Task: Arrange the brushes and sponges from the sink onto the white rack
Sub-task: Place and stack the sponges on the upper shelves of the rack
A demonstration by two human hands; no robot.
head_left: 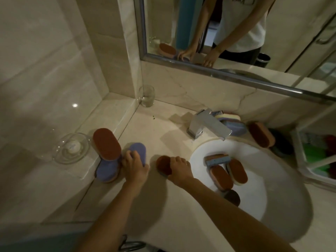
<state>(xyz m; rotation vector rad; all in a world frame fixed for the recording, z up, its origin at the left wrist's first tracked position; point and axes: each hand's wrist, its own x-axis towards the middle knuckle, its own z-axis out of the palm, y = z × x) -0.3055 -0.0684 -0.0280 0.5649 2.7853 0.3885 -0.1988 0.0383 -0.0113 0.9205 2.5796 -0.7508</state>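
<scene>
The desk (163, 128) is glossy, veined stone, like the wall tiles (45, 70). The tap (207, 124) is mirror-bright chrome. The sink (254, 206) looks smooth, white and glazed. The tumbler (147, 96) and soap dish (72, 148) are clear glass. The sponges (225, 172) look matt and rough.

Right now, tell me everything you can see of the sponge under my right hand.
The sponge is an oval pad with a rough rust-brown top and a bluish layer at its lower edge. It sits on the beige counter, just left of the sink basin. The right hand grips its right end.
</scene>
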